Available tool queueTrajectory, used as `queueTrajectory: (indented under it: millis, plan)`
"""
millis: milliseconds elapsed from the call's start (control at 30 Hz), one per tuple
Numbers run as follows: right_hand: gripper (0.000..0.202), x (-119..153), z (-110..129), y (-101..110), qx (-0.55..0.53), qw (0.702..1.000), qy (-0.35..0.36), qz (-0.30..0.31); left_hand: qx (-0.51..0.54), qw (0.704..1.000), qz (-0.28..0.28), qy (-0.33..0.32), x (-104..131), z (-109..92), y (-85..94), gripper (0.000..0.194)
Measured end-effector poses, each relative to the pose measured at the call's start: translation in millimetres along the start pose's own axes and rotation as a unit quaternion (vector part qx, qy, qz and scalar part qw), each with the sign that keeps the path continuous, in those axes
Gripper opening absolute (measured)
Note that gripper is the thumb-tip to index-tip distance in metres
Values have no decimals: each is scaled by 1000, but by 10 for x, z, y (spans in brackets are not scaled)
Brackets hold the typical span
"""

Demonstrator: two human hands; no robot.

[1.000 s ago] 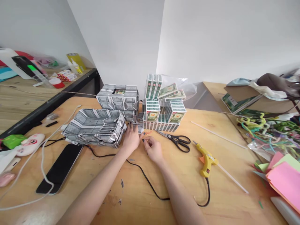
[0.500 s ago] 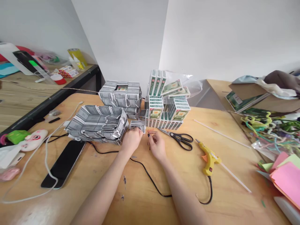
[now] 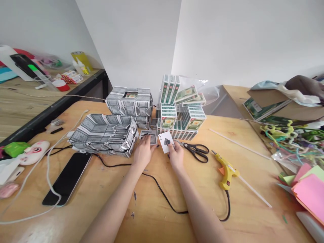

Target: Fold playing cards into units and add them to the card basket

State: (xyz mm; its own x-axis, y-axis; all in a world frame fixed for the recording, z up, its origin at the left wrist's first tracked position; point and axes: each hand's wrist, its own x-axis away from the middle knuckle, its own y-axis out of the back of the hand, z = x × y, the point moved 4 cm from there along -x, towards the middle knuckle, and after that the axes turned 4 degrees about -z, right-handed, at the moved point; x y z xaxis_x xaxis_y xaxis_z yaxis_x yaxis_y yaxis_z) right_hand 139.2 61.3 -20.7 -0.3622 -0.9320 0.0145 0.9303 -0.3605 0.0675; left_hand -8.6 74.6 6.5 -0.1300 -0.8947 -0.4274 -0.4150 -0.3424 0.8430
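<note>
An ace of spades playing card [image 3: 164, 143] is pinched face up between the thumb and fingers of my right hand [image 3: 176, 156]. Just left of it lies a small pile of playing cards [image 3: 153, 139], their patterned backs upward. My left hand [image 3: 142, 152] rests with stretched fingers on the near left part of this pile, its thumb held apart. Close beside that hand stands an open tray folded from playing cards [image 3: 101, 131], with loose folded cards in its right end. A second folded-card box [image 3: 130, 103] stands behind it.
Stacked card boxes [image 3: 177, 121] stand behind my hands, with a plastic bag. Black scissors [image 3: 197, 150] and a yellow glue gun [image 3: 227, 173] lie to the right. A phone [image 3: 67, 179] lies at left; a black cable [image 3: 162, 190] crosses under my forearms.
My right hand has moved slightly right and now shows the ace of spades. My left hand's fingers have gone from curled to stretched out over the card pile.
</note>
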Motion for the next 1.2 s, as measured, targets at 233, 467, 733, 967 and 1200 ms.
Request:
queueTrajectory:
  millis: [233, 467, 733, 967, 1200]
  plan:
    - [28, 18, 1, 46, 21, 999, 14, -44, -99, 993, 59, 3, -12, -80, -25, 25]
    - [30, 12, -17, 82, 42, 996, 22, -71, -91, 994, 59, 4, -3, -61, 35, 34]
    - [32, 43, 40, 115, 67, 993, 44, -84, 40, 999, -21, 8, -16, 121, -48, 36]
    - [27, 44, 83, 100, 92, 993, 30, -65, 93, 994, -39, 28, -10, 163, -115, 41]
    - [32, 34, 66, 79, 91, 994, 38, -45, 109, 993, -47, 26, -8, 124, -65, 41]
